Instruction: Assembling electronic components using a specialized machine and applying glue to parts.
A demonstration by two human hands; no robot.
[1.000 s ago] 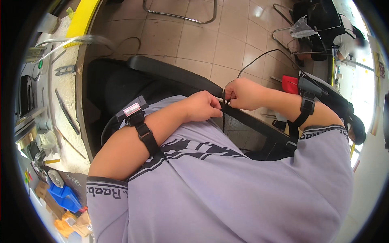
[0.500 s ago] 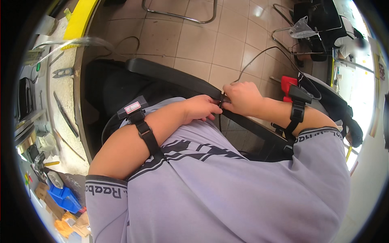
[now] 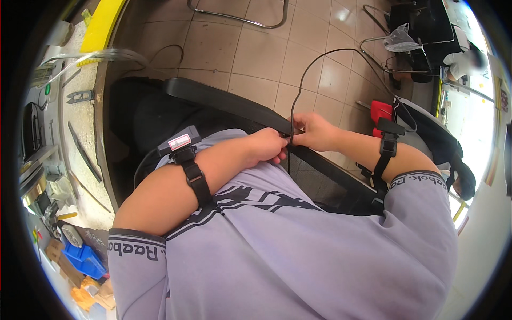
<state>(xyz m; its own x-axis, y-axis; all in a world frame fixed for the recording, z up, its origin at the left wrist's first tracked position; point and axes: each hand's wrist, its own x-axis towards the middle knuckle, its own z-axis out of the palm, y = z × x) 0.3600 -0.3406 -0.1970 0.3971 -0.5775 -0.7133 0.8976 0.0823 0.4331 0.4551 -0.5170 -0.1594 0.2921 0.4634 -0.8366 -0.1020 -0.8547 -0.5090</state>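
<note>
A thin black cable [image 3: 302, 80] rises from between my hands, arches over the floor and comes down at the right. It meets a long black chair armrest [image 3: 224, 101], and a dark strand hangs below it. My left hand [image 3: 266, 145] lies over my lap, with its fingertips pinched at the cable beside the armrest. From the right, my right hand [image 3: 313, 132] pinches the cable at the same spot, its thumb and fingers around it. The fingertips nearly touch and hide the exact grip. Black straps with small box modules circle both forearms.
To the left is a worn workbench [image 3: 80, 125] with a yellow edge, holding snips [image 3: 80, 96]. A blue bin [image 3: 85, 261] sits at the lower left. A metal-framed chair [image 3: 240, 18] is ahead; a red object [image 3: 380, 111] and a clear plastic bag [image 3: 401, 38] are at the right.
The cable's loop has swung up and left and now stands higher over the armrest. My right hand has shifted slightly, its fingers turned more around the cable; my left hand stays near the armrest.
</note>
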